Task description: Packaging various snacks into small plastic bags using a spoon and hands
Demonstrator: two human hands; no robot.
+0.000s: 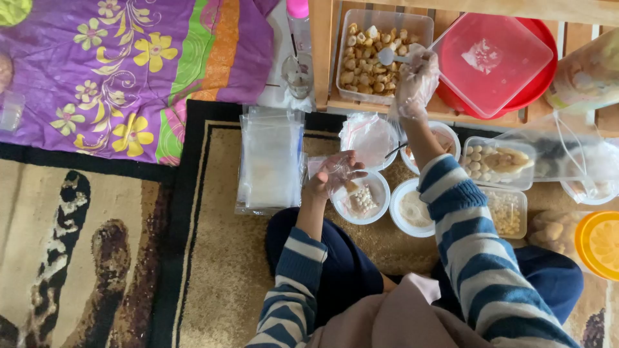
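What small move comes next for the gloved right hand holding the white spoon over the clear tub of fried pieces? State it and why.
Probably carry the white spoon from the clear rectangular tub of fried pieces down to the small clear plastic bag: the gloved right hand holds the spoon in the tub, while the left hand holds the bag above the round white bowl.

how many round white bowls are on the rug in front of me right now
4 round white bowls: one under the left hand holding small white pieces, one of pale powder beside it, one covered with plastic, one beneath the right forearm. Others may be hidden.
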